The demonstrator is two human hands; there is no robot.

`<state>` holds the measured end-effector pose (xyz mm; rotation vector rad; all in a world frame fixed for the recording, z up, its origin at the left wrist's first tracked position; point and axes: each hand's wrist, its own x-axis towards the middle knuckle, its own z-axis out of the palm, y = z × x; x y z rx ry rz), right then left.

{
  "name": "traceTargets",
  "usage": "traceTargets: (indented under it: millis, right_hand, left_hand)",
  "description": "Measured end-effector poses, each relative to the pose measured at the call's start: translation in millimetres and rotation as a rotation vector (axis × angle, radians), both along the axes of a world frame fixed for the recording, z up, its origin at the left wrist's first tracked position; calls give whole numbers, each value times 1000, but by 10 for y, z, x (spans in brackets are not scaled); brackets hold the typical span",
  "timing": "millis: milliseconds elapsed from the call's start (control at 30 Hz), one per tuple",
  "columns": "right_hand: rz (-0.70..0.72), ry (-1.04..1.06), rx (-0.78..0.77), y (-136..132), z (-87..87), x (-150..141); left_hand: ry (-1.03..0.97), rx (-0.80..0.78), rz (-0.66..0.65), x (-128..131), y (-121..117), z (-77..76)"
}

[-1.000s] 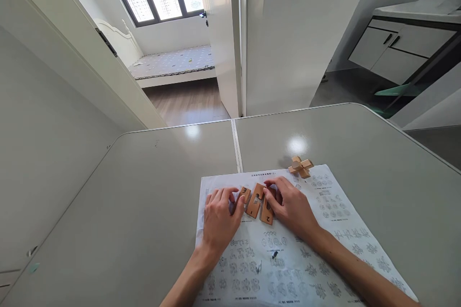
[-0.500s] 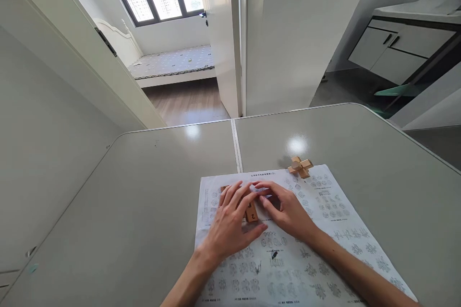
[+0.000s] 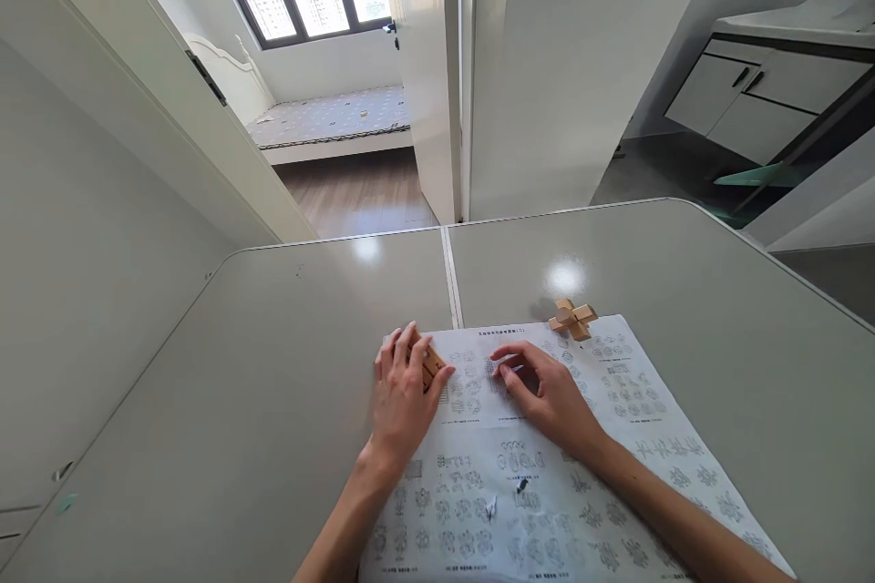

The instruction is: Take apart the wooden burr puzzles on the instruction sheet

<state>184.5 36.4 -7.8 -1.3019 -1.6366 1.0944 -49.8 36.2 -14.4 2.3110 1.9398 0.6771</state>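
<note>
Head view shows flat wooden blocks (image 3: pixel 432 368), smooth, orange-brown and straight-edged with small dark marks, at the upper left of the paper (image 3: pixel 471 439), low in the middle of the frame. The left hand (image 3: pixel 402 387) covers most of them, its fingers bent over their tops and its thumb along their right side, grasping them as a group. The right hand (image 3: pixel 547 390), at lower centre-right, is released: its fingers curl loosely over the paper, thumb tip close to the forefinger. Thin and matt, the paper carries rows of fine grey line drawings, with faint creases and two dark blemishes near the bottom. At its top edge, towards the right, sits a knot (image 3: pixel 572 319) of pale, square-cut wooden bars crossing one another, overhanging onto the table (image 3: pixel 293 419). That surface is glossy grey-green, round-cornered and split by a pale straight seam (image 3: pixel 452 278). A strip of printed paper separates the hands; left of the left hand the tabletop stretches broadly to its slanting edge, and beyond the knot it reaches the far rim.
</note>
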Motion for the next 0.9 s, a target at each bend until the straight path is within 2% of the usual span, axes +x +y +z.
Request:
traceTargets:
  millis: [133,233,300,433,533,633,767,900]
  right_hand:
    - [-3,8,2,4,-4,0]
    - [-13,81,-62,13,8,12]
    - [-20,244,-163,30,24,29]
    - [-47,755,-422,110,41,98]
    - [-117,1070,-553,188,24,176]
    - [-178,1279,-623,249,6,247]
    - [-228,1425,-700,288,-5,293]
    - [-228,1480,-730,303,-24,307]
  left_hand:
    - [-5,35,67,-102,67,-20]
    - [17,27,104,-155,91,-47]
    - [29,27,136,-187,104,-66]
    - [42,93,153,-184,110,-65]
    - [11,161,54,-82,73,-15]
    - [-57,180,-130,66,-6,44]
    - [-139,90,-305,207,-120,91]
    - [-185,-30,-445,257,-188,139]
